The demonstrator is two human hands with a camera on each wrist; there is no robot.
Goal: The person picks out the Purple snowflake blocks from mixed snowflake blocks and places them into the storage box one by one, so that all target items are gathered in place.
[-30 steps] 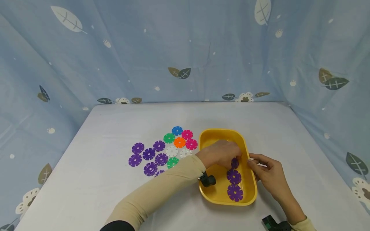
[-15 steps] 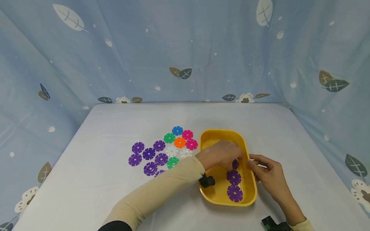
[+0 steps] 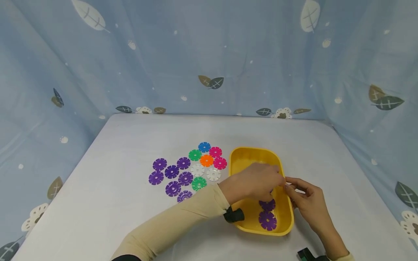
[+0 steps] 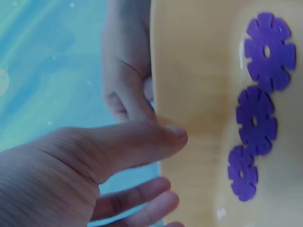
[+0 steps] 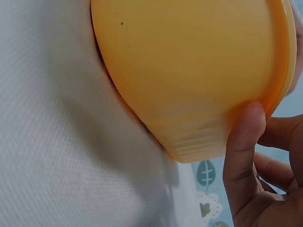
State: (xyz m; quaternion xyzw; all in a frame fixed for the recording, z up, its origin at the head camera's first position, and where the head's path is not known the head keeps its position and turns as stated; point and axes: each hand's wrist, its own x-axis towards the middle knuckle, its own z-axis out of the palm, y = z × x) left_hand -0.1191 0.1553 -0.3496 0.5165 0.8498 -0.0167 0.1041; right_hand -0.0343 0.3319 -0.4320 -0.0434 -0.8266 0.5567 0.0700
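Observation:
A yellow plastic tray (image 3: 240, 156) stands on the table. Inside it lie three purple snowflake discs (image 4: 255, 120) in a row, the furthest hidden by my left hand in the head view. My left hand (image 3: 256, 183) reaches over the tray, its fingertips right at the right rim close to the other hand. In the left wrist view its thumb overlaps the rim, its fingers are slightly bent and no disc shows in it. My right hand (image 3: 310, 203) holds the tray's right rim, thumb (image 5: 246, 127) against the outer wall.
Left of the tray lie several more purple discs (image 3: 171, 172). Beside them are a blue disc (image 3: 204, 147), pink discs (image 3: 220, 163), an orange disc (image 3: 207, 160), green discs (image 3: 199, 184) and pale discs (image 3: 213, 174). A leaf-print curtain (image 3: 156, 65) hangs behind the white table (image 3: 137, 137).
My left hand has lifted away from the furthest purple disc and shifted right to the tray's rim. My right hand keeps its hold. The head view has shifted slightly.

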